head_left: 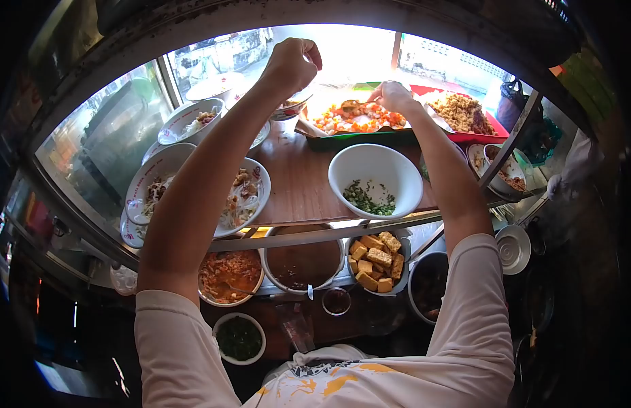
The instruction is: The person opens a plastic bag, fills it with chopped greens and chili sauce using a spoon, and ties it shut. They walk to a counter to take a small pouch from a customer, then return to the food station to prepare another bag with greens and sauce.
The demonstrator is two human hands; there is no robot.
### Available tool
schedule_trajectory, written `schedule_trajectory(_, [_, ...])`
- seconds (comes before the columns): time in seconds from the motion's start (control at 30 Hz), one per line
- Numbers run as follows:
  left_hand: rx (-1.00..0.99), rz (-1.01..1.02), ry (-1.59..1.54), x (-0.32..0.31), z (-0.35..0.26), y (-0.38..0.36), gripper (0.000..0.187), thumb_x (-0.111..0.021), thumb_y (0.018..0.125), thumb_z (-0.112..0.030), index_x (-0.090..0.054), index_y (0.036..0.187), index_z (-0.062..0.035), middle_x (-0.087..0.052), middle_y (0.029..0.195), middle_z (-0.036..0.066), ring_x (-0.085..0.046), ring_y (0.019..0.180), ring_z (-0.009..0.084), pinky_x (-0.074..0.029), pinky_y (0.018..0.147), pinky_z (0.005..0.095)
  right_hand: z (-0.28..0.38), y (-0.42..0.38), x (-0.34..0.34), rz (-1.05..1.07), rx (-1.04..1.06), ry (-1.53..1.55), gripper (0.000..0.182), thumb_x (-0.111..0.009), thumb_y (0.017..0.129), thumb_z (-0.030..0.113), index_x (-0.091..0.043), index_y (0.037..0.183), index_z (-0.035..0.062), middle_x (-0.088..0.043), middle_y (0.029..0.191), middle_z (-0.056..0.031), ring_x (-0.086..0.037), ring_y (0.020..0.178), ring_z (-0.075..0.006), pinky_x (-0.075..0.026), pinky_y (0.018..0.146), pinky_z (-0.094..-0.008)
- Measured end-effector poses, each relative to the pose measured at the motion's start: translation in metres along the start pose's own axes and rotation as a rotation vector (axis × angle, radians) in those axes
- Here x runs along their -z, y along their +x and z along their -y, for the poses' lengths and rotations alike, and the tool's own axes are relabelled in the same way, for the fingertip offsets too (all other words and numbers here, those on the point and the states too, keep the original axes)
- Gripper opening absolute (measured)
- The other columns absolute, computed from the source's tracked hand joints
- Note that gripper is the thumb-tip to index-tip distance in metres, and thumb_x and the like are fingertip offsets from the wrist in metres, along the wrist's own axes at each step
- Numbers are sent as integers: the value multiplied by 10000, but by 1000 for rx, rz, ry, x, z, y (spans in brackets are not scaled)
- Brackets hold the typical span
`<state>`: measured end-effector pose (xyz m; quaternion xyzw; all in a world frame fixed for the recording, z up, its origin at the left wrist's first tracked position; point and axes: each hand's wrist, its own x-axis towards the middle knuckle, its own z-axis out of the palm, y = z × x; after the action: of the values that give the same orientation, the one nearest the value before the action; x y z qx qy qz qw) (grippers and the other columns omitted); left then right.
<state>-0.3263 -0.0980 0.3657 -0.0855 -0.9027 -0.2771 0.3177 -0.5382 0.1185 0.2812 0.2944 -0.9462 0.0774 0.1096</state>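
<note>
My left hand is raised high at the back of the stall, its fingers pinched together above a bowl partly hidden by my forearm. Whatever those fingers hold, if anything, is hidden. At the tray of diced orange and white food, my right hand is closed round a spoon that rests over the pieces. Between my arms, a white bowl with chopped green herbs in its bottom stands on the wooden shelf.
Several bowls of noodles crowd the left side. A red tray of brown crumbly food is at the right. Below the shelf sit a pot of red stew, a pot of brown sauce and a pot of fried tofu. A metal rail edges the shelf.
</note>
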Motion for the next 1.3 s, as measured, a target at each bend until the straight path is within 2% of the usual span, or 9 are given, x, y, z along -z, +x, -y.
schedule_trajectory(0.2, [-48, -21, -85, -11, 5, 1, 247, -523, 704, 66, -695, 831, -58, -681, 753, 45, -584, 571, 111, -474, 587, 281, 15, -1, -4, 225, 5, 224, 288, -611, 759, 14, -780, 956, 140, -734, 960, -94, -652, 915, -212, -503, 831, -306])
schedule_trajectory(0.4, [-90, -1, -98, -35, 22, 15, 313, -494, 694, 60, -732, 872, -39, -733, 919, 107, -687, 871, 182, -519, 845, 298, 13, -7, 10, 326, -14, 325, 321, -609, 692, 50, -784, 942, 151, -729, 888, -61, -625, 809, -175, -500, 727, -298])
schedule_trajectory(0.67, [175, 51, -56, -66, 15, 28, 190, -580, 753, -80, -755, 823, -108, -719, 859, 145, -695, 848, 252, -538, 782, 334, -4, -11, 39, 221, -115, 380, 270, -665, 666, 37, -784, 899, 102, -696, 743, -53, -504, 577, -117, -427, 514, -293])
schedule_trajectory(0.77, [255, 102, 16, -76, 13, 33, 153, -605, 760, -92, -748, 812, -83, -714, 860, 159, -696, 849, 271, -542, 774, 346, -11, -11, 57, 284, -128, 225, 372, -609, 723, 37, -770, 1009, 213, -713, 992, -44, -627, 769, -169, -547, 706, -324])
schedule_trajectory(0.93, [311, 234, 9, -103, 29, 49, 125, -654, 727, -45, -723, 826, -9, -706, 885, 192, -698, 836, 294, -543, 781, 355, -17, -7, 77, 170, -209, 112, 410, -575, 750, 26, -757, 1039, 251, -713, 952, -33, -633, 705, -173, -553, 714, -361])
schedule_trajectory(1.03, [314, 257, 63, -119, 35, 59, 141, -693, 713, -52, -706, 822, 37, -699, 896, 215, -700, 835, 292, -548, 770, 340, -12, -10, 93, 27, -23, 131, 331, -609, 656, -4, -783, 915, 108, -732, 800, -72, -571, 626, -149, -439, 570, -301])
schedule_trajectory(1.1, [317, 290, 105, -121, 34, 65, 135, -713, 701, -67, -698, 778, 43, -695, 834, 202, -692, 760, 263, -544, 696, 333, -3, -7, 98, 12, 22, -73, 350, -567, 768, 85, -764, 1010, 243, -729, 895, -27, -678, 798, -202, -540, 770, -357])
schedule_trajectory(1.23, [431, 261, -161, -113, 35, 72, 67, -695, 687, -49, -670, 658, 6, -611, 588, 89, -532, 499, 149, -440, 489, 300, 44, -47, 96, -277, 129, -123, 234, -563, 788, 91, -761, 811, 214, -713, 893, -5, -669, 888, -225, -495, 856, -394])
schedule_trajectory(1.3, [502, 186, -374, -107, 31, 71, 107, -674, 710, -38, -635, 618, 0, -590, 609, 77, -508, 516, 124, -395, 486, 277, 42, -48, 83, -587, 287, -114, 179, -618, 837, 104, -771, 899, 171, -707, 848, -72, -684, 794, -233, -526, 794, -371])
